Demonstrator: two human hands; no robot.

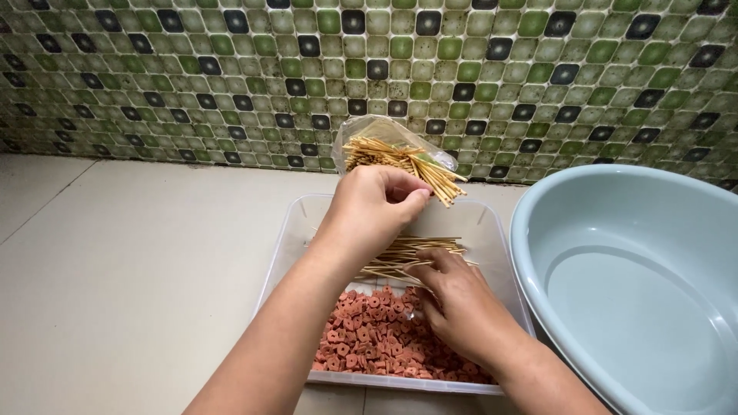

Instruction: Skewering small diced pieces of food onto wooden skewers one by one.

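Green, black and cream mosaic tiles behind, pale tiled floor [131, 253] below. Clear plastic tray [296, 223] in the middle, just beside a big light-blue basin [538, 230] on the right, seemingly touching its rim. Inside the tray, near half: a heap of small pinkish-red sausage slices [369, 338]. Far half: a loose row of thin bamboo skewers [400, 257], lying flat and mostly parallel.

Left hand [373, 207] raised over the far end of the tray, fingers closed narrow around the neck of a clear plastic bag [377, 131] with a bundle of skewers [403, 161] poking out toward the right. Right hand [453, 296] low in the tray, over the border between slices and loose skewers, fingertips pinching at the skewers there; cannot tell if one is really held or only touched.

Skewers probably very light, stiff but easy to snap, with sharp points; best to pinch at the middle, not at the tip. Bag thin and slippery, so better to squeeze the bundle through the plastic. Slices likely soft and a little greasy, needing a gentle pinch at the edges.
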